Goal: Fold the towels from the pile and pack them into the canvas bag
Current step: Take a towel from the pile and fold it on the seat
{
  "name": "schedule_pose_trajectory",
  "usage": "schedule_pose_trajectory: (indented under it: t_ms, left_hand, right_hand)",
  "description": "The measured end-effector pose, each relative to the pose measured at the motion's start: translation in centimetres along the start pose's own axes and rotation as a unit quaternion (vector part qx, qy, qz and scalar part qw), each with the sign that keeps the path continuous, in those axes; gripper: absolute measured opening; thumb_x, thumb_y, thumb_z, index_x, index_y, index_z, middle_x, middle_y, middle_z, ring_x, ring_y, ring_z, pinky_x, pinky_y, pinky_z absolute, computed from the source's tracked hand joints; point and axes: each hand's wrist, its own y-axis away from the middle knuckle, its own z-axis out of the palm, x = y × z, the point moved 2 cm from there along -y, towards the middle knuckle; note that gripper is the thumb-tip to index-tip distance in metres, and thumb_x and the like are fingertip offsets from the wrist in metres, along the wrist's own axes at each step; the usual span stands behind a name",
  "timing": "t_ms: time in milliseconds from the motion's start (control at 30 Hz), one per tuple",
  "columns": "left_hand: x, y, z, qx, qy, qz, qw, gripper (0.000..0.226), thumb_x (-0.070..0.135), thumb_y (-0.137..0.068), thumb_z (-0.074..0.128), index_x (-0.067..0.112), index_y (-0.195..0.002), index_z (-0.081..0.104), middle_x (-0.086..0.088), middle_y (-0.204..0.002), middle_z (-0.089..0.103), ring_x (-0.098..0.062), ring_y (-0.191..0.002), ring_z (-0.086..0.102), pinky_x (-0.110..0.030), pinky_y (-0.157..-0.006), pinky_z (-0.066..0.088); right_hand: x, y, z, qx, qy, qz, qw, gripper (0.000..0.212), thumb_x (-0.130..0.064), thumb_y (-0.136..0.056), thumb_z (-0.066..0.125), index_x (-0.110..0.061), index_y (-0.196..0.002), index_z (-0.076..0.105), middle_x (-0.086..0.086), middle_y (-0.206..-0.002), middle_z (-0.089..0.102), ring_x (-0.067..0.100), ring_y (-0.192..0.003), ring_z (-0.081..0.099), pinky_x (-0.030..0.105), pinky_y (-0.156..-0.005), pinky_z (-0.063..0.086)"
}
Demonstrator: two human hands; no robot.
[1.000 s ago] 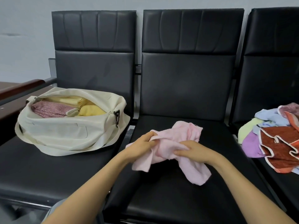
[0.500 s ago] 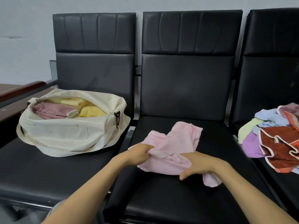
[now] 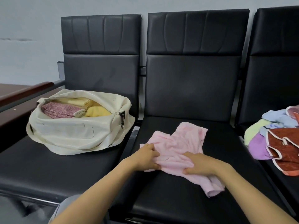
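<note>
A: What is the furniture here?

B: A row of three black padded leatherette chairs (image 3: 192, 81), set side by side. Each upright back is stitched into vertical panels along the top.

A: And at the left end?

B: A reddish-brown wooden armrest (image 3: 27, 92), joined to a grey metal bar (image 3: 58, 83) that reaches the left chair's back. Beyond it lies a dark brown wooden surface (image 3: 9, 87), cut off by the edge.

A: Behind the chairs?

B: A plain pale grey-blue wall (image 3: 32, 59), with a faint dark scuff (image 3: 17, 39) at the far left.
</note>
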Motion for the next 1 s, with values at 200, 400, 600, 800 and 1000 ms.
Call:
schedule_pose_trajectory:
  t_ms: [200,400,600,800,1000]
  left_hand:
    - [0.7,0.1,0.2,0.016,0.051,0.02,0.998,0.014,0.021,-0.085,0.053,0.016,-0.087,0.041,0.001,-0.082,0.051,-0.015,-0.072,0.045,-0.029,-0.066,0.042]
    - [0.7,-0.2,0.6,-0.029,-0.063,-0.025,0.997,0.042,0.049,-0.087,0.045,0.012,-0.101,0.06,-0.009,-0.095,0.068,-0.027,-0.085,0.063,-0.033,-0.071,0.048]
    - [0.9,-0.6,0.5,0.073,-0.072,0.047,0.994,0.038,0.036,-0.083,0.062,0.004,-0.104,0.065,-0.002,-0.113,0.053,-0.022,-0.101,0.053,-0.033,-0.087,0.044]
    - [0.9,-0.3,0.6,0.039,-0.05,0.009,0.998,0.028,0.042,-0.091,0.051,0.016,-0.093,0.04,0.002,-0.089,0.054,-0.022,-0.076,0.051,-0.031,-0.064,0.035]
    - [1.4,-0.1,0.3,0.002,-0.048,0.0,0.999,0.026,0.042,-0.088,0.049,0.017,-0.093,0.053,-0.01,-0.094,0.062,-0.02,-0.076,0.054,-0.035,-0.067,0.044]
  right_hand:
    - [-0.3,0.1,-0.2,0.005,0.048,-0.025,0.999,0.026,-0.037,-0.082,0.061,-0.018,-0.075,0.045,-0.004,-0.098,0.044,0.011,-0.089,0.042,0.026,-0.075,0.042]
    - [0.0,0.3,-0.2,0.006,0.035,0.01,0.999,0.027,-0.044,-0.085,0.059,-0.028,-0.095,0.04,-0.005,-0.084,0.052,0.012,-0.073,0.049,0.026,-0.065,0.039]
    - [-0.1,0.2,-0.3,0.046,0.052,0.024,0.997,0.014,-0.034,-0.084,0.057,-0.022,-0.08,0.053,-0.004,-0.092,0.057,0.01,-0.076,0.05,0.022,-0.069,0.042]
    - [0.9,0.6,-0.1,0.057,0.003,-0.01,0.998,0.014,-0.03,-0.082,0.058,-0.022,-0.081,0.046,-0.006,-0.082,0.049,0.008,-0.068,0.044,0.022,-0.064,0.039]
    - [0.9,1.4,-0.7,0.028,-0.013,0.042,0.999,0.016,-0.035,-0.086,0.057,-0.027,-0.099,0.056,-0.007,-0.088,0.058,0.009,-0.078,0.053,0.022,-0.068,0.042]
